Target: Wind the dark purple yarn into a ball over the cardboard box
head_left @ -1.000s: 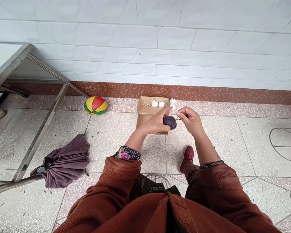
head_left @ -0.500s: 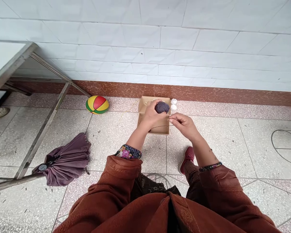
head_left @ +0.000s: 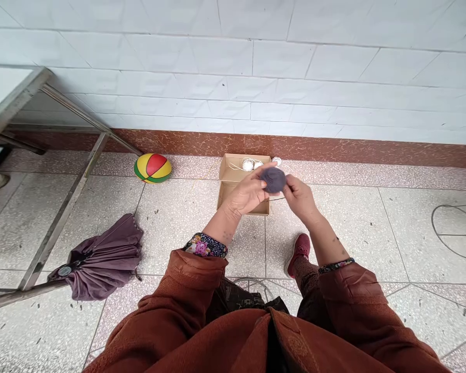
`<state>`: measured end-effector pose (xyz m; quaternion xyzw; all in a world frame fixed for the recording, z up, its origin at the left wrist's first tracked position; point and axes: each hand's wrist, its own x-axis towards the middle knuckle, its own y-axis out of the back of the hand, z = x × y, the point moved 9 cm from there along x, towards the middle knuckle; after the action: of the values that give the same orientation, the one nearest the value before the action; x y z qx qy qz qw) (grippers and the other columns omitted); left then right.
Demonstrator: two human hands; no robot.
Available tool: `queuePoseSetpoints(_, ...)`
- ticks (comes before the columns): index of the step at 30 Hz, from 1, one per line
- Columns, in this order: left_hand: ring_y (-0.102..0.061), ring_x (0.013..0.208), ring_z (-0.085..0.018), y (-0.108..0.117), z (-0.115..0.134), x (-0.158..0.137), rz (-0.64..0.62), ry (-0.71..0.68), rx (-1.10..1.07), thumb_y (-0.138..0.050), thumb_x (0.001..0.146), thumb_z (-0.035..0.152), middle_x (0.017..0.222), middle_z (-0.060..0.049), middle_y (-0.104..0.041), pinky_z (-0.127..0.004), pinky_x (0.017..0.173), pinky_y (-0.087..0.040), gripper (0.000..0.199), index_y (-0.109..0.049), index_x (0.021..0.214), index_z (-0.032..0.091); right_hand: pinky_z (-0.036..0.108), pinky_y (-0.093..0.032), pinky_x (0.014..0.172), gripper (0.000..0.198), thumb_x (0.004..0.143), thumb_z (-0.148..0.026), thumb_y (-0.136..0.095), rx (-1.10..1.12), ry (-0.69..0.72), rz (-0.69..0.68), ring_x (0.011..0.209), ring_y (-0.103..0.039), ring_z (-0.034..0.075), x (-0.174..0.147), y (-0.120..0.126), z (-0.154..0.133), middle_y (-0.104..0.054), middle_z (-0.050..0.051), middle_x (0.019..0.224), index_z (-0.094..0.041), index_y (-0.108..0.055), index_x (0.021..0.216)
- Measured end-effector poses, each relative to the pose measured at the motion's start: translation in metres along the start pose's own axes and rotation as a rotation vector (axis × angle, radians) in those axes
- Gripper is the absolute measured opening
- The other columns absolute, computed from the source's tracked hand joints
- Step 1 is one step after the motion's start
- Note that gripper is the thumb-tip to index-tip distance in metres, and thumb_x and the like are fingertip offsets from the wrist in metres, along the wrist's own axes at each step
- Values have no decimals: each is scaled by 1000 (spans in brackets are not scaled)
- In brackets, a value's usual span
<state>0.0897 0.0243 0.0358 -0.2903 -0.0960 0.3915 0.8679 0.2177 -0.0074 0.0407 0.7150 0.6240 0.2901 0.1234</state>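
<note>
A dark purple-grey ball of yarn (head_left: 273,180) is held in my left hand (head_left: 249,196), its fingers curled around the left and far sides. My right hand (head_left: 300,198) is closed at the ball's right edge, thumb and fingers pinched on the yarn strand; the fingertips are partly hidden behind the ball. Part of the dark strand (head_left: 277,199) shows just below the ball. Beneath both hands lies an open cardboard box (head_left: 227,173) on the floor. White yarn balls (head_left: 248,165) with loose cord rest in its far half, and another white ball (head_left: 277,161) touches or sits beside its right edge.
A red, yellow and green ball (head_left: 153,168) lies by the wall on the left. Nearer me is a purple folded umbrella (head_left: 104,259) beside a metal-framed table (head_left: 66,217). A wire ring frame (head_left: 456,234) lies on the floor at the right.
The yarn ball has moved right and towards me in my left hand, showing more of itself. My right hand has come up against its side. The white balls in the box are now uncovered.
</note>
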Motion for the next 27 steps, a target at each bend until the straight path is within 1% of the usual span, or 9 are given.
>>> queuePoseSetpoints(3, -64, 110, -25, 29, 11, 5, 223, -81, 125, -70, 73, 37, 121, -10, -67, -43, 97, -54, 54, -64, 125, 21, 33, -49, 75, 23, 101, -40, -57, 10, 110, -168, 79, -62, 20, -6, -20, -16, -70, 4, 85, -23, -67, 88)
queuePoseSetpoints(6, -62, 113, -25, 54, 23, 3, 438, -118, 550, -72, 68, 27, 121, -10, -63, -46, 106, -49, 53, -66, 120, 20, 33, -49, 74, 25, 100, -43, -60, 142, 146, -215, 76, -61, 18, -9, -18, -30, -69, 3, 83, -23, -69, 87)
queuePoseSetpoints(8, -60, 115, -27, 55, 29, 1, 472, -129, 858, -76, 62, 21, 123, -10, -58, -48, 110, -47, 58, -67, 119, 20, 33, -50, 73, 27, 98, -47, -64, 213, 107, -140, 75, -61, 18, -6, -3, -31, -69, 2, 81, -24, -70, 87)
queuePoseSetpoints(10, -59, 116, -29, 44, 24, 2, 360, -118, 1031, -78, 59, 19, 123, -9, -56, -49, 111, -47, 65, -67, 123, 21, 35, -51, 77, 28, 97, -50, -65, 229, 59, -28, 78, -62, 19, -2, 14, -26, -69, 2, 83, -25, -71, 86)
queuePoseSetpoints(14, -60, 112, -27, 9, 1, -3, -27, -25, 924, -77, 61, 18, 123, -9, -59, -47, 104, -50, 88, -54, 146, 24, 38, -51, 82, 27, 96, -51, -67, 144, -2, 123, 83, -63, 22, 4, 33, -13, -70, 3, 84, -26, -72, 85)
queuePoseSetpoints(18, -63, 100, -22, -10, -5, -9, -184, 44, 576, -74, 69, 23, 115, -7, -65, -40, 92, -52, 87, -49, 152, 28, 37, -50, 83, 26, 97, -47, -64, 92, -34, 129, 83, -63, 21, 5, 25, 0, -70, 3, 85, -25, -70, 84)
queuePoseSetpoints(20, -63, 105, -23, -11, -1, -7, -170, 21, 452, -75, 69, 26, 117, -8, -66, -39, 94, -52, 80, -55, 146, 26, 35, -50, 79, 26, 99, -44, -59, 71, -54, 96, 80, -62, 20, 4, 16, 6, -70, 3, 84, -24, -68, 84)
queuePoseSetpoints(23, -62, 115, -25, 2, 6, -1, -57, -37, 392, -75, 69, 27, 125, -10, -66, -42, 103, -49, 66, -63, 134, 22, 33, -48, 73, 21, 97, -38, -58, 26, -57, 1, 76, -62, 20, 2, -1, 10, -69, 3, 81, -23, -67, 84)
queuePoseSetpoints(27, -61, 116, -26, 30, 16, 3, 183, -84, 600, -71, 69, 23, 123, -10, -63, -47, 110, -46, 56, -65, 124, 20, 32, -47, 72, 20, 95, -36, -61, 85, 33, -223, 74, -61, 19, -4, -22, -7, -69, 3, 80, -22, -68, 81)
